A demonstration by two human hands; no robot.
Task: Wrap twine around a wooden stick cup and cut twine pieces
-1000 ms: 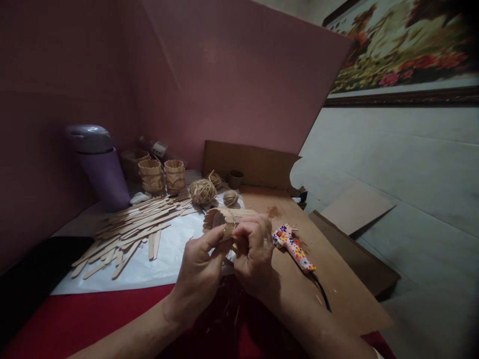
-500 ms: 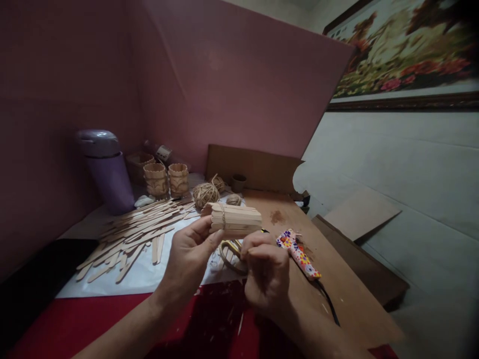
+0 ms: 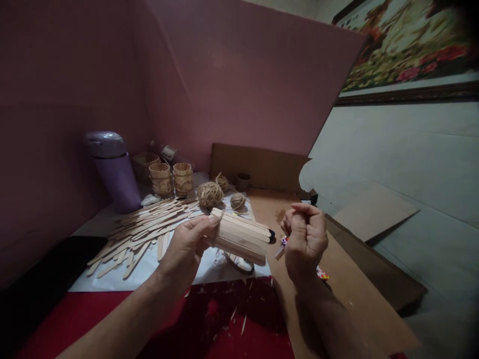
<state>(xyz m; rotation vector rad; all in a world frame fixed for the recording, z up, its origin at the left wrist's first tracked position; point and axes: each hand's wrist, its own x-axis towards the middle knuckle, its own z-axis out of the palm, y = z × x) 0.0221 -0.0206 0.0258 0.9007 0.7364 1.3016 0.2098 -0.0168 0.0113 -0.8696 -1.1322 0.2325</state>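
My left hand point(image 3: 189, 244) is closed around one end of a cup built from flat wooden craft sticks point(image 3: 241, 234), tilted on its side. Jute twine shows at the gripped end, by the thumb. To the right of the cup, and apart from it, my right hand point(image 3: 307, 239) is raised with its fingers curled in a pinch; what they hold, if anything, cannot be made out. Behind that hand lies a flower-patterned glue gun point(image 3: 322, 273), mostly hidden. Scissors point(image 3: 241, 264) lie under the cup, only partly visible.
Loose craft sticks point(image 3: 138, 234) are heaped on white paper at left. Behind them stand two finished stick cups point(image 3: 160, 180) and a purple flask point(image 3: 118, 174). Twine balls point(image 3: 210, 194) and a small dark pot point(image 3: 243, 181) sit at the back. Wood slivers litter the red cloth point(image 3: 224, 319).
My right hand has moved right and up, away from the cup, and now covers much of the glue gun. The cup has tipped so its far end points lower right. The view has shifted slightly.
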